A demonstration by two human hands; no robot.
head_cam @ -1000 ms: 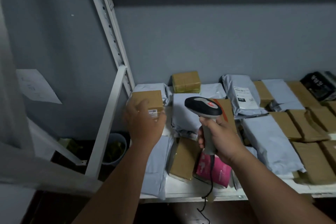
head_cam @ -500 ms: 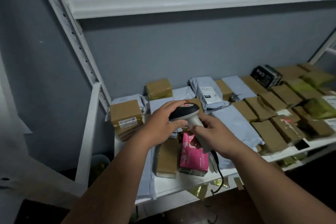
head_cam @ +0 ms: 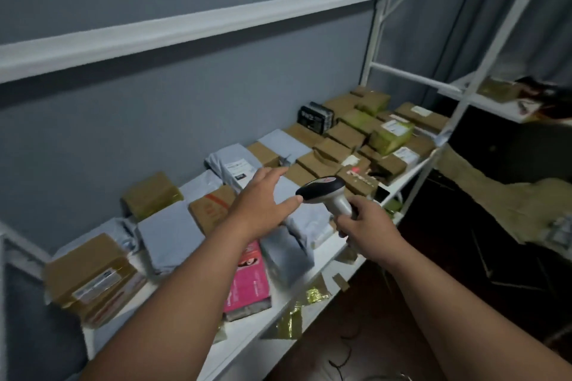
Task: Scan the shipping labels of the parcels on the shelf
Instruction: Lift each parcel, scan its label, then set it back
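while right hand (head_cam: 365, 226) hides scanner (head_cam: 325, 191) grip, labels blur.

Parcel storeroom: white metal shelf (head_cam: 312, 280) crowded with labelled boxes (head_cam: 93, 280), grey mailers (head_cam: 168, 233); more racking at 2 o'clock.

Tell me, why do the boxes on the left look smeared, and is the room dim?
Head view: dim, flat light, no glare. The brown box at lower left is blurred, its label unreadable; the scanner in the right hand is sharper. The left hand is slightly soft. The wide lens bends the shelf rail and tilts the posts.
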